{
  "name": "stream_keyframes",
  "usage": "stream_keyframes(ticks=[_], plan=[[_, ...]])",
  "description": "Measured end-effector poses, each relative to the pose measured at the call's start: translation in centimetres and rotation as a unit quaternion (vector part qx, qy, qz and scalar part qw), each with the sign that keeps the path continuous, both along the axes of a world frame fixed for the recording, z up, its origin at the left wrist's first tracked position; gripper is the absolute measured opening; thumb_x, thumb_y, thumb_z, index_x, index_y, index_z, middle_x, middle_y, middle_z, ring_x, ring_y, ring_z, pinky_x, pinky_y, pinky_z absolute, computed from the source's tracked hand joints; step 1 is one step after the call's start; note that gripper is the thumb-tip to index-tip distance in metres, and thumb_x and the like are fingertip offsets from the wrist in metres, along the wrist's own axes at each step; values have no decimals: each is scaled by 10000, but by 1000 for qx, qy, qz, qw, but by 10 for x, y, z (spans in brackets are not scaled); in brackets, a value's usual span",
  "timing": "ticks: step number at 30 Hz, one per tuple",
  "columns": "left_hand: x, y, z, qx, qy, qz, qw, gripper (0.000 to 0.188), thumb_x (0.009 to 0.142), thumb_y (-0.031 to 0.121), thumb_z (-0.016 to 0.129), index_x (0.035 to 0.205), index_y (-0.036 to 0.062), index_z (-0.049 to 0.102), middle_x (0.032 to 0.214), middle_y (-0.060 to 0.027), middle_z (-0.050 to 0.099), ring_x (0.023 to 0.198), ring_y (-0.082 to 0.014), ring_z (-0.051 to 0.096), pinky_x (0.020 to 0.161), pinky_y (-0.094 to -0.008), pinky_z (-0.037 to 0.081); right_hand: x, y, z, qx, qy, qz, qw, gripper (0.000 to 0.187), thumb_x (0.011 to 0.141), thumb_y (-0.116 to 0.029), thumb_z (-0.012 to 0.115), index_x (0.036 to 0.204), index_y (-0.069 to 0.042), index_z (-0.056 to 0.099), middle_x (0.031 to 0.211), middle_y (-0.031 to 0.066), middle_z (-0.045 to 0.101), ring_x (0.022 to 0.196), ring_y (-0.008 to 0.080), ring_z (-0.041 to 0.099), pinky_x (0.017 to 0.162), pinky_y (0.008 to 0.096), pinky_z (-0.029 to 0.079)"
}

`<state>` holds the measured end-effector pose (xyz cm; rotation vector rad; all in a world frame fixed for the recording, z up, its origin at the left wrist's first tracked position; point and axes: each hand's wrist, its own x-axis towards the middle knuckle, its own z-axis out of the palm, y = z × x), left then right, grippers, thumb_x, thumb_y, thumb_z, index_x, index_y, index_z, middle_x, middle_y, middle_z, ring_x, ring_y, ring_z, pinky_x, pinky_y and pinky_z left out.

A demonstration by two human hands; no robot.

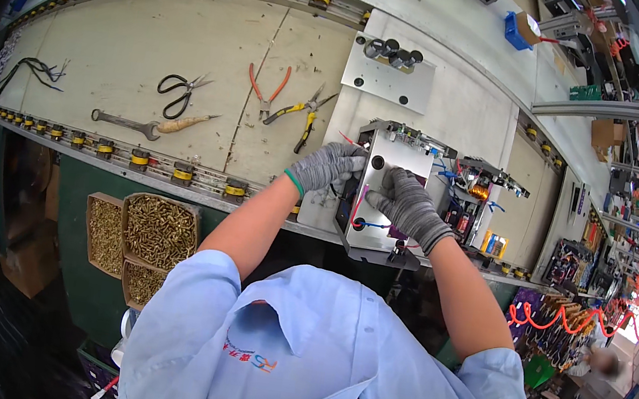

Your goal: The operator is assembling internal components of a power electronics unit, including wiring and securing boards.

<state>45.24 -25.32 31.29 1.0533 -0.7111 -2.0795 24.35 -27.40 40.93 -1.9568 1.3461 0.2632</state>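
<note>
Straight ahead of the wearer, a silver box (411,156) sits at the near edge of the desk (219,45), its long axis running away from the body. The gloved left hand (329,166) curls at its left edge, while the right hand (412,210) lies over its face; both touch it, neither clearly nearer, and whether either pinches anything is hidden.

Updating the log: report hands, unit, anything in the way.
Left hand at left side of metal unit, right hand against its silver plate. Red and blue wires at plate's near end. Orange-handled pliers off left.
</note>
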Motion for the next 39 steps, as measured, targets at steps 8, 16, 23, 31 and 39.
stream_keyframes(ticks=[8,16,23,31,39], plan=[[3,-22,-13,5,101,-72,992,306,947,336,655,1108,76,644,699,52,531,557,-53,443,479,-223,344,9,-11,4,-2,61,50,997,661,811,-440,765,1161,67,524,1051,250,613,986,358,618,899,421,493],[1,-10,-1,-18,84,-53,995,311,969,369,568,973,67,642,706,5,600,590,-95,557,560,-225,454,17,-9,17,30,105,46,993,745,810,-511,723,1264,41,511,1184,240,600,1120,363,600,979,425,477],[19,-15,-4,-12,-99,106,989,337,994,376,557,1070,61,650,768,17,594,641,-127,547,648,-293,521,41,-38,34,86,162,46,982,590,886,-551,579,1080,0,666,999,227,696,1019,363,659,935,436,490],[20,-11,2,61,2,147,987,415,990,474,466,980,130,697,607,86,418,497,-55,347,454,-242,304,2,-40,-34,236,-226,-321,889,280,958,-290,564,804,-75,657,643,109,609,495,237,555,474,381,443],[9,8,2,16,-59,118,991,232,956,290,626,1052,85,677,764,22,583,595,-49,476,481,-212,395,-31,-6,-4,232,-406,-486,739,308,948,-258,591,686,-103,546,567,34,553,405,170,481,371,307,362]])
